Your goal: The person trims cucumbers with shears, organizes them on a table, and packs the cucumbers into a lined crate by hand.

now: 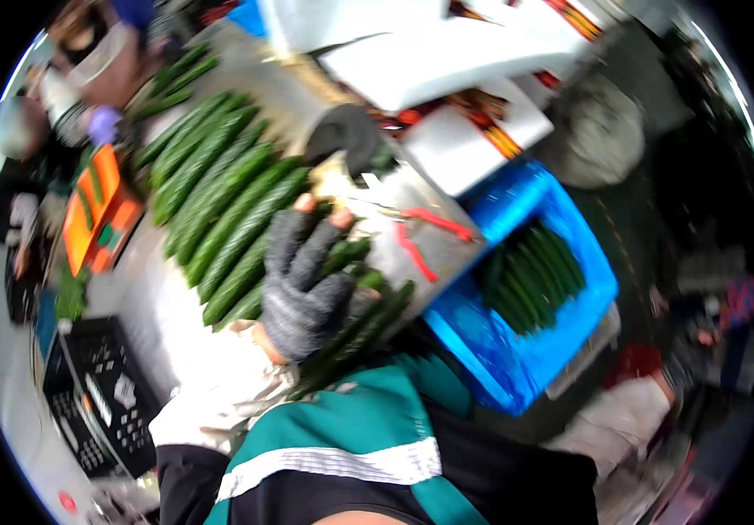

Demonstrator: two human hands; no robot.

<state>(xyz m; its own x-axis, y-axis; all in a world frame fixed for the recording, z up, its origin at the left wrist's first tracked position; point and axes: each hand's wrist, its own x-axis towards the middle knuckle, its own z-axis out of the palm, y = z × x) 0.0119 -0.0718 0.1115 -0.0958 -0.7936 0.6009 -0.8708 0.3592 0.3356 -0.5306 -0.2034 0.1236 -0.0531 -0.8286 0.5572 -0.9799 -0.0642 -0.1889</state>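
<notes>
My left hand point(303, 289), in a grey striped fingerless glove, lies over green cucumbers point(233, 188) lined up side by side on a metal table point(145, 319). Its fingers are stretched and apart, with bare tips on the cucumbers. More cucumbers point(355, 346) lie beside it, near my body. Red-handled scissors point(421, 236) rest just right of the hand. My right hand point(683, 367), dark-gloved, is far out at the lower right beyond a pale sleeve; its fingers are blurred. A blue-lined crate point(600, 293) at the right holds several cucumbers point(534, 280).
White foam boxes point(473, 66) stand behind the table, near a dark round object point(342, 140). At the left are an orange basket point(101, 214), a black crate point(101, 398) and a co-worker's purple-gloved hand point(104, 125). A whitish sack point(600, 131) is at the upper right.
</notes>
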